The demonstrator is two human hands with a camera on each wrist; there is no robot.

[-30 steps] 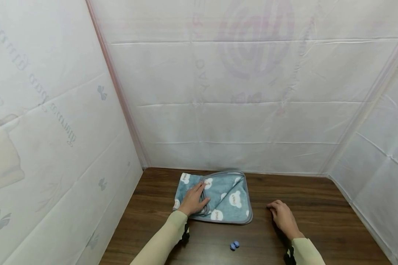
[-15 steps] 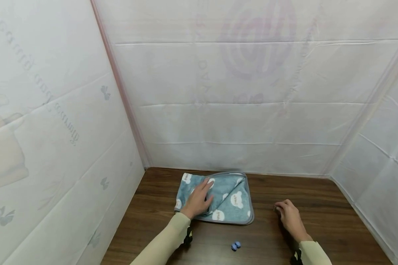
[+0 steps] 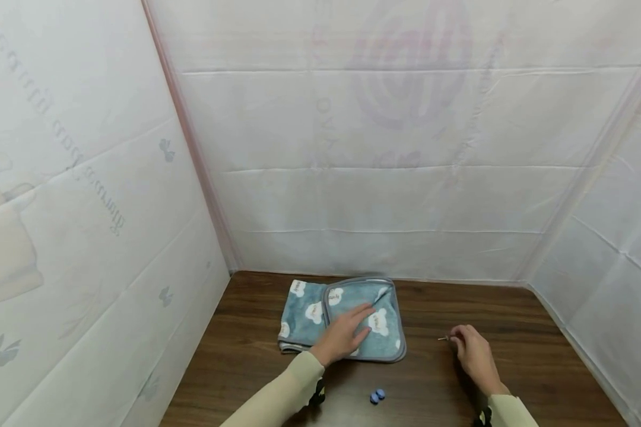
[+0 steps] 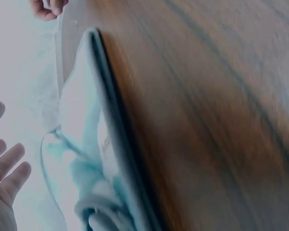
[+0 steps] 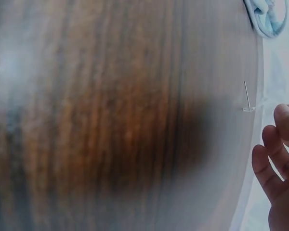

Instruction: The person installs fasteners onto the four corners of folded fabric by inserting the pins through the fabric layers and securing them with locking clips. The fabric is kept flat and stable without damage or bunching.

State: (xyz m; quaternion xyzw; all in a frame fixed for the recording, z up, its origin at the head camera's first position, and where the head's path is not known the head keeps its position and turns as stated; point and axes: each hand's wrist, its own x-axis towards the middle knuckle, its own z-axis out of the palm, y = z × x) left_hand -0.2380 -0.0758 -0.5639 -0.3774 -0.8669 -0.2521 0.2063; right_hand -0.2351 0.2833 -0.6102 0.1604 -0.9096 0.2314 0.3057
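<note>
A folded blue-grey blanket (image 3: 384, 344) with white bear heads and grey edging lies towards the back of the table. My left hand (image 3: 342, 335) is over its middle, fingers extended and apart; whether it presses the cloth I cannot tell. In the left wrist view, the hand's fingers (image 4: 9, 168) show at the left, beside the blanket (image 4: 82, 101). To the right of the blanket, my right hand (image 3: 474, 354) pinches a small push pin (image 3: 442, 338). The right wrist view shows the pin's (image 5: 247, 96) thin metal point and clear head just off the fingertips.
Two small blue rounded pieces (image 3: 377, 396) lie close together in front of the blanket. The dark wood-grain table (image 3: 416, 391) is bounded by a white sheet wall (image 3: 384, 249) at the back and others on both sides.
My left hand has moved right across the blanket, uncovering the fold edge at its left. My right hand has shifted slightly right, and the pin now shows sticking out of its fingertips.
</note>
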